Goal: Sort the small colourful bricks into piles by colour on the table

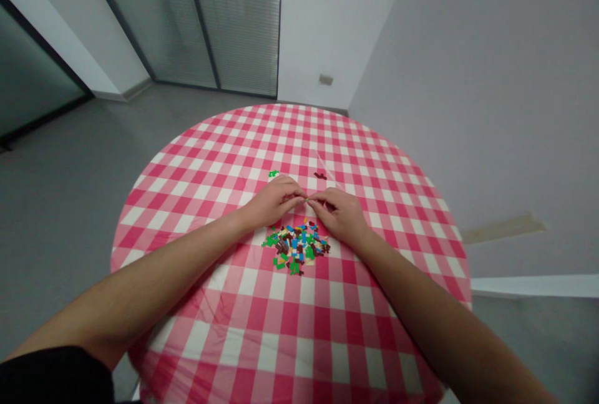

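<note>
My left hand [274, 201] and my right hand [337, 214] meet above the middle of a round table, their fingertips pinching a tiny plastic brick [306, 200] between them. Its colour is hard to make out. Just below my hands lies a loose pile of small plastic bricks [296, 247] in green, blue, brown, yellow and red. Beyond my fingers sit a small cluster of green bricks [273, 174] and a few dark red bricks [320, 175]. The table wears a red-and-white gingham cloth [299, 310].
Grey floor [93, 161] surrounds the table. A pale wall [486, 80] rises on the right, and a glass partition with blinds [234, 17] stands behind the table. A dark sleeve [51, 376] shows at the lower left.
</note>
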The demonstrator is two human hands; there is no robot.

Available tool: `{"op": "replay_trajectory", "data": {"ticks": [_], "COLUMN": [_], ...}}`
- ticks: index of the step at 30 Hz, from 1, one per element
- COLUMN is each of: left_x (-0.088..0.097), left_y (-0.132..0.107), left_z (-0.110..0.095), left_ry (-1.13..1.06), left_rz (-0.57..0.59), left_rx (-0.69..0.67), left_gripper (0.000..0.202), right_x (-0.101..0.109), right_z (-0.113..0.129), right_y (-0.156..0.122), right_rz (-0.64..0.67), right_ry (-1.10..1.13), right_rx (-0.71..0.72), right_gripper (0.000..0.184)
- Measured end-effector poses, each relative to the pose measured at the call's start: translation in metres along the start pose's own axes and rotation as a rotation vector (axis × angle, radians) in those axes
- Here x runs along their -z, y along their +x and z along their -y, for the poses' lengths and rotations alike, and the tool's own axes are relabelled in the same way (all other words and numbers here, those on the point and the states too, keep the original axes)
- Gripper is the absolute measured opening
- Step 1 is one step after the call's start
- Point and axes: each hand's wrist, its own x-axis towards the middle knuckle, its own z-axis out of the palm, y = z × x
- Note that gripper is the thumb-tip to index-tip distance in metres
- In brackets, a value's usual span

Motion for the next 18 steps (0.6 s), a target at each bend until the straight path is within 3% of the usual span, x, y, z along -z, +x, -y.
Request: {"op": "replay_trajectory", "data": {"ticks": [8,18], "left_x": [-0.001,0.0006], "left_y": [-0.0022,-0.0024], "left_z": [0.0002,0.0], "left_ry": [0.001,0.001], "left_rz": [-0.051,-0.049], "left_rx": [-0.027,-0.085], "left_gripper": [0.006,0.006], "right_x": [-0.0064,-0.0076], "right_z": [-0.0044,-0.0079], "right_y": [0.0,-0.0005], "right_rz": [0.005,0.098], "right_ry": [0.196,0.309], "right_rx": [-0.219,-0.28], "right_gripper": [0.016,0.02]}}
